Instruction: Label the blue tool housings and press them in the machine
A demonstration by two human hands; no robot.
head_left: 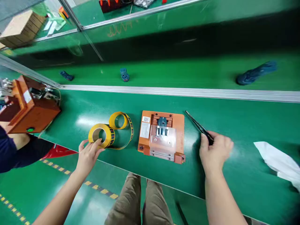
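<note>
green bench (234, 125) | left fingers (95, 147) touching tape roll (102, 135) | right hand (214, 151) seemingly gripping tweezers (199, 126)

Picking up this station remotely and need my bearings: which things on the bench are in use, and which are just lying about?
In use:
- yellow tape roll, under the left hand
- black tweezers, held by the right hand
- orange fixture, between the hands

Lying about:
- white cloth
- three blue parts on the belt
- orange box

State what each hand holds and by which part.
Right hand grips black tweezers at their rear end. Left hand rests fingertips on yellow tape roll, not lifting it.
</note>
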